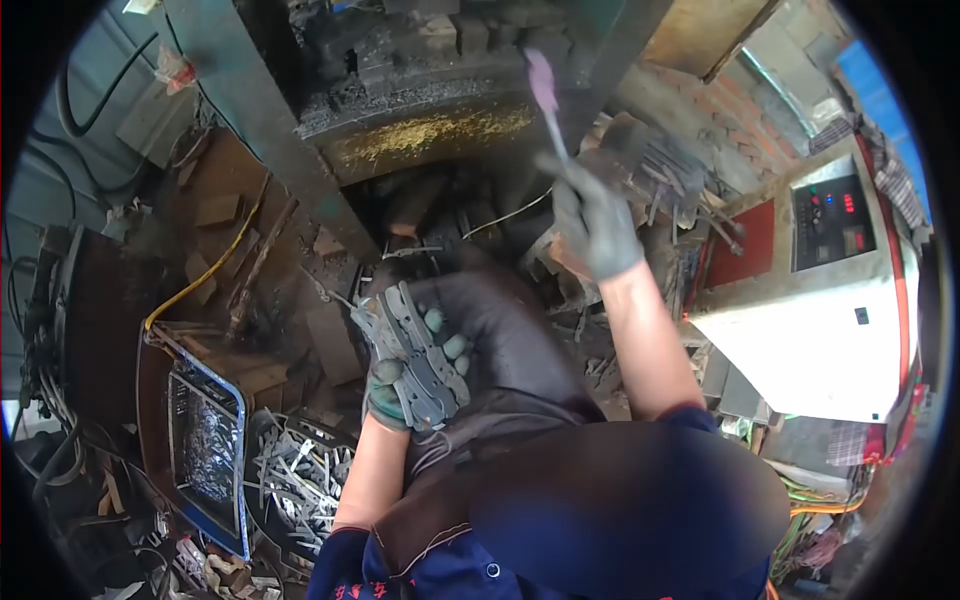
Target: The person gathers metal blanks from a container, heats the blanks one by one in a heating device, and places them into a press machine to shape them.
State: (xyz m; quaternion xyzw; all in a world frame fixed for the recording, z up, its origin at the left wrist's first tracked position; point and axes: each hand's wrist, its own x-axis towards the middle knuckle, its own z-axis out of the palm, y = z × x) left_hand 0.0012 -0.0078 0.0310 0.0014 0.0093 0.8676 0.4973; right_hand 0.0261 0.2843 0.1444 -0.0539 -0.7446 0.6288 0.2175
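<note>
much room parts left hand's (389, 396) edge-held plates (418, 348) from right hand (601, 228)

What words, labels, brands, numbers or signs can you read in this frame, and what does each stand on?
None can be read with certainty.
Red digits glow on the dark control panel of the pale cabinet: too blurred to read.
Red lettering on the blue garment at the bottom edge: too small and partly cut off to read.
</note>
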